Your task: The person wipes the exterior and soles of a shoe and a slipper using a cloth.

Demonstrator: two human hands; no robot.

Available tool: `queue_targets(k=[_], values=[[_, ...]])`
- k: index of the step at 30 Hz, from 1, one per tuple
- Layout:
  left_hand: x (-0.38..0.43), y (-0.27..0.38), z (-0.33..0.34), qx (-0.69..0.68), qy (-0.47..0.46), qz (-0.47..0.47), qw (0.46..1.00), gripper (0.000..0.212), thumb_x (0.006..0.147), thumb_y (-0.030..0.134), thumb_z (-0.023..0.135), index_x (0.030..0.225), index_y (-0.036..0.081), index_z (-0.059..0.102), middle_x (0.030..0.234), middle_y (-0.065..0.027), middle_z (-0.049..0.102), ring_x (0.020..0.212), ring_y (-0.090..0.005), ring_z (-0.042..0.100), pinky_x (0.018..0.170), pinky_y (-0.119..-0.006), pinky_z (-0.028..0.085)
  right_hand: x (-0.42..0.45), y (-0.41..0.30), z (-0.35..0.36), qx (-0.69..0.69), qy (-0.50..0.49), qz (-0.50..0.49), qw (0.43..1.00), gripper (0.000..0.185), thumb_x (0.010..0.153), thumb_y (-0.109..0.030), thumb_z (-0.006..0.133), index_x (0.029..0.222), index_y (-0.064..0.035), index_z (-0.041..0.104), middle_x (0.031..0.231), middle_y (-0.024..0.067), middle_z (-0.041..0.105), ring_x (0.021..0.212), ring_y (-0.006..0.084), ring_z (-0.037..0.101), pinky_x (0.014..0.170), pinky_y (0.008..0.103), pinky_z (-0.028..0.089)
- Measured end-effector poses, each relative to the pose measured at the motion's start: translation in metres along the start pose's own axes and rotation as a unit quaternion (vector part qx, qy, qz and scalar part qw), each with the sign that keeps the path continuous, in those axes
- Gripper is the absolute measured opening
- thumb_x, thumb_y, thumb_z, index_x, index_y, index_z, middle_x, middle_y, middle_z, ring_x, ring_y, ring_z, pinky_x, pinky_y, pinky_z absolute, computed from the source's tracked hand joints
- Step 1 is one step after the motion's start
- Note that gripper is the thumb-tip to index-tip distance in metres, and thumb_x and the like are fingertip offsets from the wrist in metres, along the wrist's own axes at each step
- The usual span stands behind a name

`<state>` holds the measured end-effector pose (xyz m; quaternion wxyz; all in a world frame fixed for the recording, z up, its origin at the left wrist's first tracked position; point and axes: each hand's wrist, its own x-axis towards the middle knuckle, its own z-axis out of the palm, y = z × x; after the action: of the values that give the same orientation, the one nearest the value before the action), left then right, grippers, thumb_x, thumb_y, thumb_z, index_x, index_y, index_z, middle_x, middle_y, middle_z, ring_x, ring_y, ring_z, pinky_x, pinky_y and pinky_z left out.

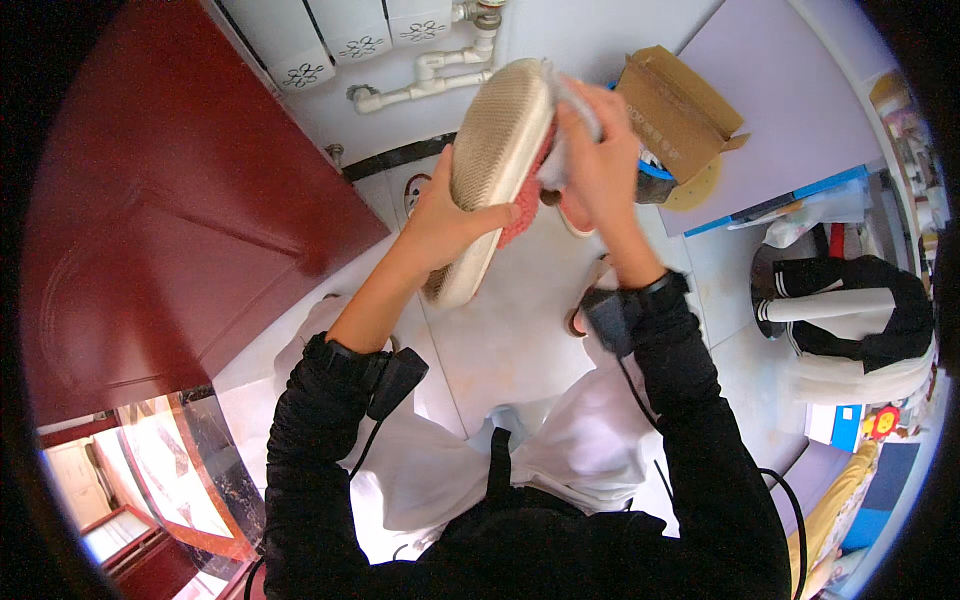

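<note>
A slipper with a beige textured sole and a fuzzy pinkish-red upper is raised above the floor, its sole turned partly up towards me. My left hand grips it near the lower end, with the thumb over the side edge. A greyish-white cloth is pinched in my right hand and touches the slipper's right edge near the top; the right hand is slightly blurred. Below, a pink slipper lies on the tiled floor, partly hidden by my right hand.
A dark red door stands at left. White pipes run below a radiator. An opened cardboard box rests on a blue-rimmed bin. At right, a stool bears a black-and-white garment. Cables hang from devices on both wrists.
</note>
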<state>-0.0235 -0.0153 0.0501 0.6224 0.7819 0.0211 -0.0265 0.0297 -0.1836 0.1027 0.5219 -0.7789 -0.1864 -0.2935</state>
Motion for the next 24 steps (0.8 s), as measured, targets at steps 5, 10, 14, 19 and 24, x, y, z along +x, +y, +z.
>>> queue_targets(k=[5, 10, 14, 19, 24], values=[[-0.004, 0.032, -0.012, -0.121, 0.010, -0.051, 0.991, 0.080, 0.060, 0.027, 0.071, 0.124, 0.001, 0.029, 0.104, -0.0160, 0.051, 0.084, -0.0232, 0.056, 0.069, -0.030, 0.047, -0.053, -0.033, 0.023, 0.089, -0.134, 0.007, 0.987, 0.028, 0.067, 0.002, 0.054, 0.094, -0.0065, 0.061, 0.093, 0.0106, 0.054, 0.089, 0.0274, 0.052, 0.085, 0.0339, 0.038], [-0.008, 0.037, -0.018, -0.085, -0.020, -0.091, 0.992, 0.088, 0.066, 0.027, 0.069, 0.133, 0.003, 0.016, 0.106, -0.0150, 0.049, 0.084, -0.0202, 0.054, 0.066, -0.029, 0.047, -0.015, -0.016, 0.010, 0.098, -0.035, 0.054, 0.993, 0.026, 0.072, -0.002, 0.055, 0.097, -0.0057, 0.059, 0.099, 0.0120, 0.054, 0.092, 0.0248, 0.053, 0.086, 0.0309, 0.038], [-0.008, 0.033, -0.006, -0.074, -0.052, -0.055, 0.994, 0.086, 0.059, 0.031, 0.070, 0.127, 0.001, 0.026, 0.106, -0.0190, 0.050, 0.087, -0.0230, 0.055, 0.073, -0.031, 0.046, 0.009, 0.004, -0.007, 0.076, 0.048, 0.062, 0.994, 0.024, 0.075, -0.006, 0.055, 0.099, -0.0052, 0.059, 0.100, 0.0124, 0.053, 0.095, 0.0236, 0.051, 0.088, 0.0320, 0.036], [-0.006, 0.024, -0.002, -0.036, 0.026, -0.021, 0.999, 0.078, 0.059, 0.024, 0.069, 0.122, 0.000, 0.031, 0.099, -0.0177, 0.054, 0.084, -0.0241, 0.057, 0.071, -0.031, 0.047, -0.032, -0.018, 0.018, 0.035, -0.058, -0.027, 0.997, 0.030, 0.070, -0.002, 0.052, 0.100, -0.0052, 0.059, 0.100, 0.0110, 0.051, 0.097, 0.0246, 0.050, 0.087, 0.0324, 0.037], [-0.001, 0.031, -0.013, -0.043, 0.024, -0.035, 0.998, 0.077, 0.059, 0.024, 0.068, 0.122, 0.000, 0.031, 0.098, -0.0163, 0.056, 0.085, -0.0239, 0.057, 0.071, -0.031, 0.046, -0.047, -0.035, 0.019, 0.075, -0.150, -0.021, 0.986, 0.032, 0.068, 0.000, 0.051, 0.099, -0.0044, 0.059, 0.097, 0.0091, 0.053, 0.096, 0.0249, 0.050, 0.088, 0.0316, 0.036]])
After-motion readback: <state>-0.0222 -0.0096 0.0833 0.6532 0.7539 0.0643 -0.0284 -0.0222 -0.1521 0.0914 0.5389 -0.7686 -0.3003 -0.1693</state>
